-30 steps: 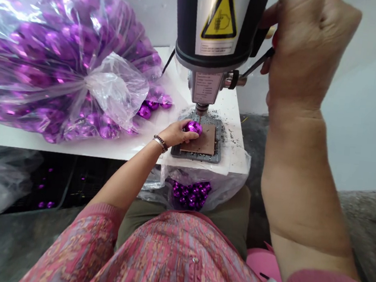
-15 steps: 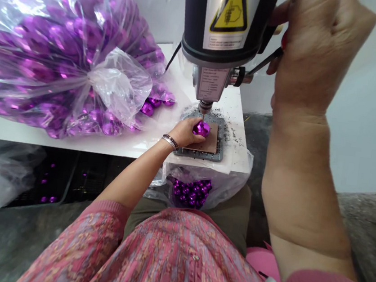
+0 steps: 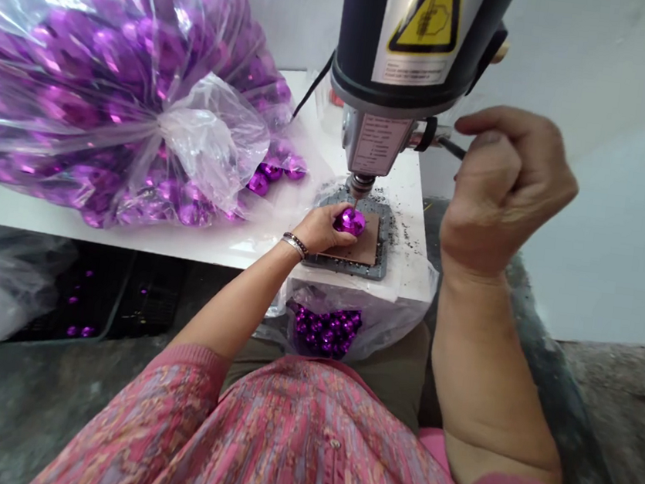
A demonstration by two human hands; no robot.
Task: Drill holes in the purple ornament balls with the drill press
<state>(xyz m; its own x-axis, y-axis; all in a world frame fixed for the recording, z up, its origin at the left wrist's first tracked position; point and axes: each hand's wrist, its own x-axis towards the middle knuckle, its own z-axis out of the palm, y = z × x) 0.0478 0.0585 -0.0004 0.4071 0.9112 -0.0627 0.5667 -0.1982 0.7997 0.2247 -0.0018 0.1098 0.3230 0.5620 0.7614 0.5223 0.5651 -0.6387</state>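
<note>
My left hand (image 3: pixel 324 228) grips a shiny purple faceted ball (image 3: pixel 352 221) between thumb and fingers. The ball rests over a brown board (image 3: pixel 364 245) on the grey base plate (image 3: pixel 378 268) of a drill press (image 3: pixel 418 39). The drill bit (image 3: pixel 355 204) points down and meets the top of the ball; how deep it goes I cannot tell. On the right, my right hand (image 3: pixel 500 188) is closed around the feed lever (image 3: pixel 451 146) of the press, whose outer end is hidden in the fist.
A big clear bag (image 3: pixel 113 86) full of purple balls fills the left of the white table (image 3: pixel 205 248). Several loose balls (image 3: pixel 272 174) lie beside it. Dark shavings (image 3: pixel 406 224) litter the plate's right side. An open plastic bag with purple balls (image 3: pixel 327 330) hangs below the front edge.
My right hand has come down with the lever. The drill bit sits lower against the ball. The camera view has shifted slightly; my left hand stays on the ball.
</note>
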